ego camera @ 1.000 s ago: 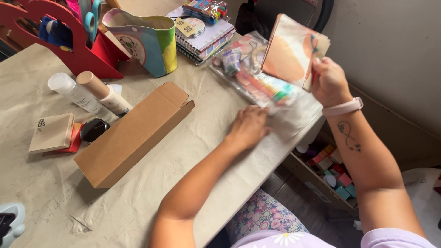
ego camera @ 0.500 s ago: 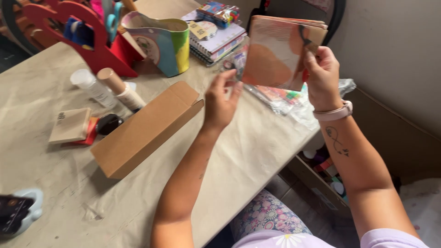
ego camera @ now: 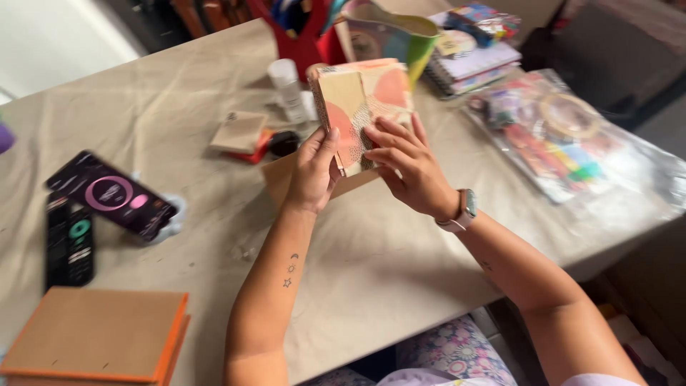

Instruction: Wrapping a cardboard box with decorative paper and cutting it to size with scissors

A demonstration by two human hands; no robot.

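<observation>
We see a small notebook (ego camera: pixel 361 107) with a patterned cover of cream, orange and pink shapes, held up over the middle of the table (ego camera: pixel 400 264), tilted toward the camera. The left hand (ego camera: pixel 314 171) clamps its left edge, thumb on the front cover. The right hand (ego camera: pixel 407 164) is closed on its lower right part, fingers spread across the front.

Risks, as we judge them: the notebook is off the table, held only at edges, so a loosened pinch could drop it onto the brown cardboard box (ego camera: pixel 314 182) right under it. A wide swing to the far side could knock the white bottle (ego camera: pixel 287 89) or the colourful striped cup (ego camera: pixel 393 36). The right elbow hangs past the near table edge, close to the clear plastic bag of craft items (ego camera: pixel 572 136), which could get dragged.

Hard to make out: the cardboard box is mostly covered by hands and notebook. The back cover and spine are hidden. The left fingers behind the book are out of sight. The bag's contents are blurred. The stack of spiral notebooks (ego camera: pixel 475 64) at far right is partly cut by the cup. At left, a phone (ego camera: pixel 111 194) and a dark remote (ego camera: pixel 69 239) are clear enough; the orange-edged board (ego camera: pixel 96 336) at near left is cropped. The small flat block (ego camera: pixel 239 132) beside the bottle is unclear in kind.
</observation>
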